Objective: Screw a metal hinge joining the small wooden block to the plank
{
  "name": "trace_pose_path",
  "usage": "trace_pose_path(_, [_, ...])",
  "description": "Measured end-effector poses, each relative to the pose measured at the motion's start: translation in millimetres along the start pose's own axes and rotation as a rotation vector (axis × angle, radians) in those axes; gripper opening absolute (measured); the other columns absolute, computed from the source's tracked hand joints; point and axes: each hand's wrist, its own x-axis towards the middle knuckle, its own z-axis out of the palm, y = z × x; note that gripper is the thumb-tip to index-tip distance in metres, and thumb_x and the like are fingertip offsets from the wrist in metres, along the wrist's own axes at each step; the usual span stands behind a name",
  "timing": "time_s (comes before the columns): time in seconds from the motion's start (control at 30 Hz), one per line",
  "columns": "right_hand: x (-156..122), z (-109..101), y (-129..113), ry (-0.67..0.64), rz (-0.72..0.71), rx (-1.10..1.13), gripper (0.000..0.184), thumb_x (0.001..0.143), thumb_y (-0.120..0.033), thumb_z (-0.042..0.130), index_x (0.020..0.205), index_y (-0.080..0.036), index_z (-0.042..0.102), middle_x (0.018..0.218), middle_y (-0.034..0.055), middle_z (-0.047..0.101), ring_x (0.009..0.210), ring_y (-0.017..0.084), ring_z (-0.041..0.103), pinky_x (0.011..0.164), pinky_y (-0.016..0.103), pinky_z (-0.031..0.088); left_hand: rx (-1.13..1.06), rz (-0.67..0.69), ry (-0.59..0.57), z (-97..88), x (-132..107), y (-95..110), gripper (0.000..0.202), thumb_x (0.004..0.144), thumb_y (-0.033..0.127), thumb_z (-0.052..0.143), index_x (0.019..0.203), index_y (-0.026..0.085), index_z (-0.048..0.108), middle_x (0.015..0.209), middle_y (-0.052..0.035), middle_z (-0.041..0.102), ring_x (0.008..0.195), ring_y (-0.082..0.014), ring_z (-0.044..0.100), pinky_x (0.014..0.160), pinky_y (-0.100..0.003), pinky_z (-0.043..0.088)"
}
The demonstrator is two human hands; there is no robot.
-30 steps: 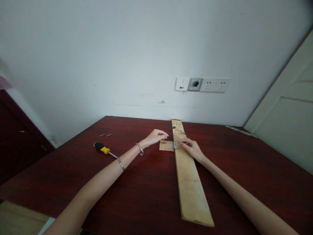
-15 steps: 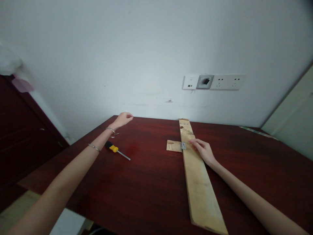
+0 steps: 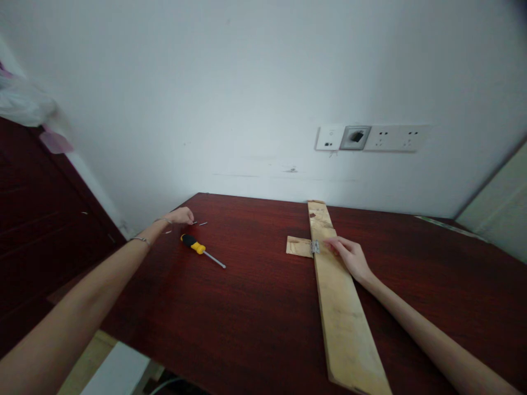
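Note:
My left hand (image 3: 181,215) is closed at the table's far left, its fingertips on a small, thin metal piece (image 3: 195,223), perhaps a screw. Beside it lies another thin metal piece (image 3: 203,224). A screwdriver (image 3: 197,248) with a black and yellow handle rests nearer to me, apart from the hand. On the right, a long wooden board (image 3: 341,307) points away from me. A metal hinge (image 3: 315,247) joins its left edge to a short wood piece (image 3: 299,246). My right hand (image 3: 349,258) is over the board, fingers pinched together near the hinge; what they hold, if anything, is hidden.
The dark red tabletop (image 3: 255,296) meets a white wall with a row of sockets (image 3: 374,138). A flat strip (image 3: 448,227) lies at the back right. Below the front left edge is a white box-like thing (image 3: 119,370). A dark red door (image 3: 49,203) stands left.
My left hand has moved left and toward me, from above the back edge down to the small metal pieces. My right hand stays by the hinge. The whole view has shifted slightly.

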Motion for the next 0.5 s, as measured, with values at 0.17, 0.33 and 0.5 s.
trace_pose_path(0.17, [-0.6, 0.1, 1.7, -0.01, -0.009, -0.016, 0.034, 0.076, -0.045, 0.055, 0.072, -0.016, 0.073, 0.076, 0.0059, 0.071, 0.067, 0.021, 0.059, 0.063, 0.03, 0.045, 0.039, 0.012, 0.0, 4.3, 4.9, 0.5, 0.001, 0.05, 0.017, 0.06, 0.051, 0.016, 0.059, 0.054, 0.0005, 0.059, 0.062, -0.0159, 0.055, 0.062, -0.022, 0.041])
trace_pose_path(0.33, [-0.4, 0.0, 2.8, -0.021, -0.025, -0.036, 0.035, 0.077, -0.044, 0.054, 0.074, -0.016, 0.074, 0.076, 0.0054, 0.071, 0.069, 0.021, 0.06, 0.064, 0.03, 0.045, 0.039, 0.038, 0.006, 5.8, -2.8, 4.4, 0.005, 0.049, 0.016, 0.057, 0.045, 0.015, 0.056, 0.045, 0.0007, 0.053, 0.056, -0.0152, 0.051, 0.058, -0.022, 0.038])
trace_pose_path(0.5, [0.1, 0.6, 2.7, -0.03, -0.035, -0.052, 0.035, 0.078, -0.044, 0.054, 0.074, -0.016, 0.074, 0.077, 0.0055, 0.071, 0.071, 0.022, 0.061, 0.066, 0.031, 0.046, -0.063, 0.141, 0.101, -4.5, -7.1, 25.4, 0.007, 0.051, 0.02, 0.057, 0.047, 0.015, 0.057, 0.047, 0.0007, 0.055, 0.055, -0.0139, 0.05, 0.057, -0.022, 0.037])
